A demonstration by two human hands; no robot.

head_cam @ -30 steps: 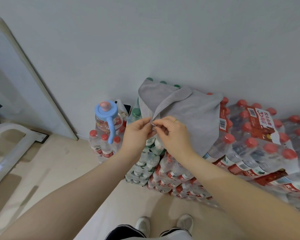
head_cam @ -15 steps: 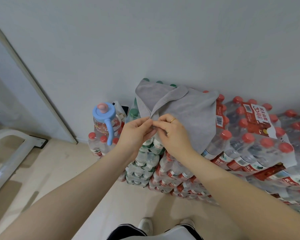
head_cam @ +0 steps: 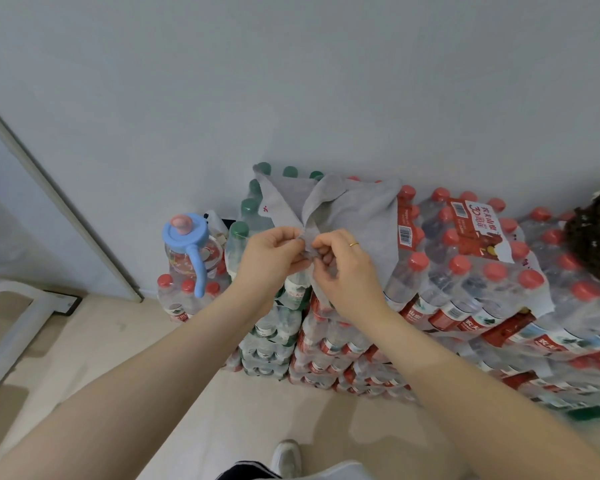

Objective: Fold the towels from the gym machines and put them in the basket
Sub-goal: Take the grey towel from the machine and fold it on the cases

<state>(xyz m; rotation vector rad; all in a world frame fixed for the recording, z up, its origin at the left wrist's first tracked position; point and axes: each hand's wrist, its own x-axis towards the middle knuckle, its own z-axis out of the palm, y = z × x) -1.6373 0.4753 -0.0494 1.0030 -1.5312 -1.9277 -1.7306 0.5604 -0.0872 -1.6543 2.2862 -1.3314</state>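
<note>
1. Bottle packs stacked against the wall; no basket in view.
2. Towel draped over the top pack, its near corners gathered since a second ago.
3. Left hand and right hand both pinch those corners together; first fold likely starting.

We saw a stack of shrink-wrapped water-bottle packs standing on the beige floor against the wall. A grey towel lay draped over the top packs, covering some green caps. A clear jug with a blue lid sat on lower, red-capped bottles beside the stack.
</note>
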